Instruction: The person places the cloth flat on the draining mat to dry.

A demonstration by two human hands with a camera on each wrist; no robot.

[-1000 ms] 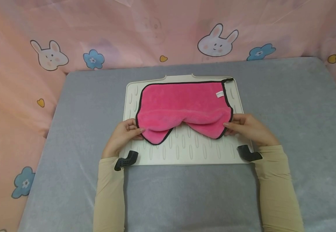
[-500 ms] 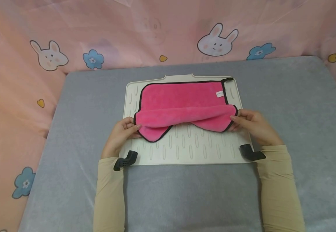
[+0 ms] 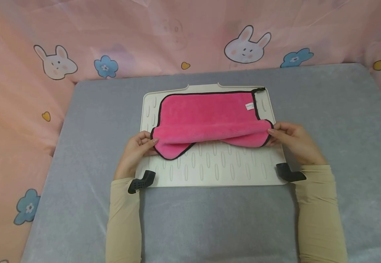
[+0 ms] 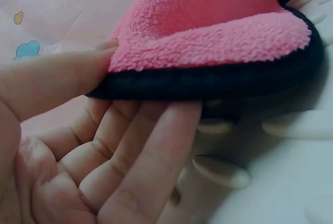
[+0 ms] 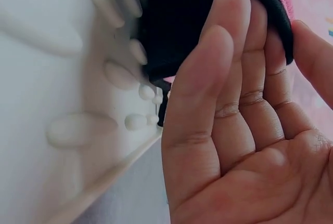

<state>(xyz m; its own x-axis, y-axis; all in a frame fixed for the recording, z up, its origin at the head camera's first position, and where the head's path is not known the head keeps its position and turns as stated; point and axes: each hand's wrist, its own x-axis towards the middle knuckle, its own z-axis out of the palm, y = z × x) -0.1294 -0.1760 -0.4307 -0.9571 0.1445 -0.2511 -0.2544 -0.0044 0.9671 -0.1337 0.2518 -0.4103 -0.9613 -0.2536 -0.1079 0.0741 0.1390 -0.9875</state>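
Fingers, left hand [image 3: 136,148]: bent and drawn nearly together, thumb above and the others beneath, pinching the left edge of a pink plush towel [image 3: 207,109] by its black binding [image 3: 210,93].

Fingers, right hand [image 3: 294,142]: thumb on one side and long, slightly bent fingers on the other, gripping the towel's right edge; its underside shows dark in the right wrist view.

Towel, one: laid over the far part of an off-white tray [image 3: 225,179], its far portion flat, its near portion lifted at both sides into a rounded ridge running from hand to hand. Left near corner droops lower than the right; whether it touches the tray, I cannot tell. White label [image 3: 249,106] near the far right; short black loop [image 3: 259,90] at the far right corner.

Tray, one: raised oval ribs [image 3: 201,172] across its surface, the near rows exposed.

Sleeves, two, beige [image 3: 124,219], reaching to the wrists. Black wrist pieces [image 3: 142,182], one per arm.

Tabletop, grey-covered [image 3: 217,223], beneath the tray.

Curtain [image 3: 144,36], pink, behind and to the left, printed with rabbit heads [image 3: 57,65], blue flowers [image 3: 106,67] and yellow hearts [image 3: 185,65].
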